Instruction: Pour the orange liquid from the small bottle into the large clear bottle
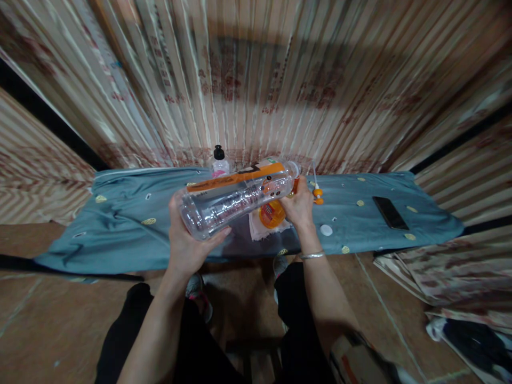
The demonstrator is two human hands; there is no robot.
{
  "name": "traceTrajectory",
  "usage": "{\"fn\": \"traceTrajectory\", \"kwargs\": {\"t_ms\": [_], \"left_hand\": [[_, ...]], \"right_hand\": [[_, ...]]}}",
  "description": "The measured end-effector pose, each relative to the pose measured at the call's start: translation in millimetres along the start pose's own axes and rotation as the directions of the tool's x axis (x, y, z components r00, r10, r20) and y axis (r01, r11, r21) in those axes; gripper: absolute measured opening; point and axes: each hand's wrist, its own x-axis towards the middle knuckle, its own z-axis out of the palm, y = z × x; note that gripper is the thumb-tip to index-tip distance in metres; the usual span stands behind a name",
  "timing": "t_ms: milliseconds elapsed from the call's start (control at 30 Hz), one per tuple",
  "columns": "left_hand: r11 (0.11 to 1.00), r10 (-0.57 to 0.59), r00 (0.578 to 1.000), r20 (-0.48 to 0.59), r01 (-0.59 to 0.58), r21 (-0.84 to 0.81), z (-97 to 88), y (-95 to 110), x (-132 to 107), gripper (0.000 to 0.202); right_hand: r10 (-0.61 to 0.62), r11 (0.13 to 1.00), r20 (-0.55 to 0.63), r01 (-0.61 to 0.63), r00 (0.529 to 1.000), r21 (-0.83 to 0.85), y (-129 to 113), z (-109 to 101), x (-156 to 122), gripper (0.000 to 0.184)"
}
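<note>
My left hand (190, 242) is wrapped round the base of a large clear plastic bottle (224, 200) with an orange label band. The bottle lies tilted, its neck toward the right. My right hand (298, 207) is closed round the neck of a smaller bottle of orange liquid (272, 214), close to the large bottle's mouth. Part of the smaller bottle is hidden behind the large one, and I cannot tell whether the two mouths touch. A white cloth (258, 229) lies under the smaller bottle. Right of my hand is an orange pump top (318, 194) with a thin tube.
A teal patterned cloth (124, 224) covers the narrow table. A black-capped bottle (219, 162) stands at the back. A round white cap (326, 230) and a dark phone (390, 213) lie on the right. Striped curtains (248, 96) hang close behind.
</note>
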Motion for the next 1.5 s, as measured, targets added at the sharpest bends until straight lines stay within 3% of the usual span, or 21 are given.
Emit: {"fn": "traceTrajectory", "kwargs": {"t_ms": [233,467,1500], "left_hand": [[1.000,-0.005,1.000,0.004,0.005,-0.001,-0.4,-2.3,-0.5,0.105],[0.996,0.060,0.998,-0.018,-0.059,0.065,-0.2,2.3,1.5,0.096],[0.999,0.043,0.999,-0.008,-0.043,0.014,0.0,-1.2,-0.4,0.099]], "right_hand": [[0.005,1.000,0.008,-0.005,1.000,-0.013,-1.9,-0.5,-0.1,0.048],[-0.018,1.000,-0.025,0.018,1.000,-0.002,-0.3,0.7,0.4,0.049],[-0.046,0.998,-0.028,0.045,0.999,-0.034,3.1,2.1,0.2,0.048]]}}
